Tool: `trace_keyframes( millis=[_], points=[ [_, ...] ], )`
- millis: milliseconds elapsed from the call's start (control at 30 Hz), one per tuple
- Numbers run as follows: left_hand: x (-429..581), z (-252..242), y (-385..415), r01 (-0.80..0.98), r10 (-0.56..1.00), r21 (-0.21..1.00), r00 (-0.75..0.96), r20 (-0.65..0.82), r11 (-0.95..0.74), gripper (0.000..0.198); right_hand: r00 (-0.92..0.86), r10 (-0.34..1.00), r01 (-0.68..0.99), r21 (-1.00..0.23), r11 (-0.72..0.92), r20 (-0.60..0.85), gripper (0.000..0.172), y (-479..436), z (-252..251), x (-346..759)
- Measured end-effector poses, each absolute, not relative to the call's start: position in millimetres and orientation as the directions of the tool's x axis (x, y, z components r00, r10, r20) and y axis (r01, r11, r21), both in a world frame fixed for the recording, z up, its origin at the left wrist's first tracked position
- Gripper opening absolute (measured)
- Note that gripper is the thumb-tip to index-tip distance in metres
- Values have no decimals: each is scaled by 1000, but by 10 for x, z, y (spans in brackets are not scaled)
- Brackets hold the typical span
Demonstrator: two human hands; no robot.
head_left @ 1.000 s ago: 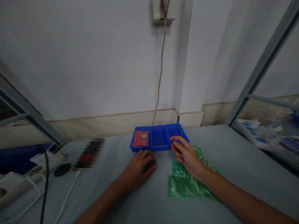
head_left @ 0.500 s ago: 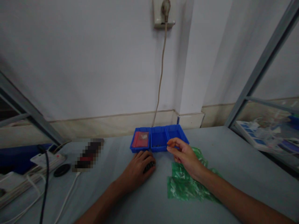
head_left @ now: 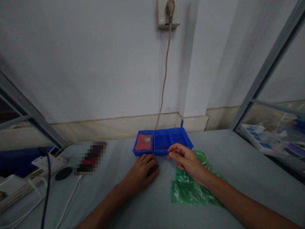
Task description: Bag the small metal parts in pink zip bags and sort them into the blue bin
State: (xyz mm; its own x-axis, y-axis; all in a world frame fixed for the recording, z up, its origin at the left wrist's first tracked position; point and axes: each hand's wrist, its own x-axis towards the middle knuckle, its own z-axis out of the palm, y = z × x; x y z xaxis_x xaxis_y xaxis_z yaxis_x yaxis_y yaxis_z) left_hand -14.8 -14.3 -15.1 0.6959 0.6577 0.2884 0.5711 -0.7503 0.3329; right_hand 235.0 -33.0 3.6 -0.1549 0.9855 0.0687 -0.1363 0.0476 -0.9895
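Observation:
My left hand rests on the table in front of the bins, its fingers curled round a small black object. My right hand hovers by the front of the middle and right bins, thumb and fingertips pinched together; whatever is between them is too small to name. The left blue bin holds a red packet. A few tiny dark parts lie in the middle blue bin. Nothing shows inside the right blue bin. Green plastic bags lie under my right wrist.
On the left are a pixelated phone-like object with a white cable, a black disc and a power strip. Metal frame posts rise at both sides. A white tray with plastic bags stands at the right.
My right hand has shifted slightly left and down, toward the front edge of the middle bin. My left hand stays in place.

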Motion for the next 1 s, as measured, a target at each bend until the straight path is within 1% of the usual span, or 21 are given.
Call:
trace_keyframes(
  millis=[133, 467, 733, 867, 1000],
  points=[
    [-143, -136, -148, 568, 656, 335, 697, 290, -752, 9, -205, 976, -156, -987, 37, 69, 35, -330, 7, 2343],
    [-140, -126, -153, 567, 654, 333, 701, 285, -753, 9, -214, 975, -196, -980, 24, 66, 34, -294, -57, 2363],
    [-143, -153, -140, 570, 657, 333, 691, 301, -751, 10, -180, 981, -173, -984, 36, 67, 33, -294, -27, 2363],
    [-143, -153, -139, 577, 662, 331, 694, 283, -746, 11, -179, 980, -168, -984, 55, 86, 34, -309, 2, 2367],
    [-144, -149, -144, 587, 672, 334, 688, 273, -737, 10, -171, 982, -116, -991, 64, 83, 37, -317, 37, 2364]
  ],
)
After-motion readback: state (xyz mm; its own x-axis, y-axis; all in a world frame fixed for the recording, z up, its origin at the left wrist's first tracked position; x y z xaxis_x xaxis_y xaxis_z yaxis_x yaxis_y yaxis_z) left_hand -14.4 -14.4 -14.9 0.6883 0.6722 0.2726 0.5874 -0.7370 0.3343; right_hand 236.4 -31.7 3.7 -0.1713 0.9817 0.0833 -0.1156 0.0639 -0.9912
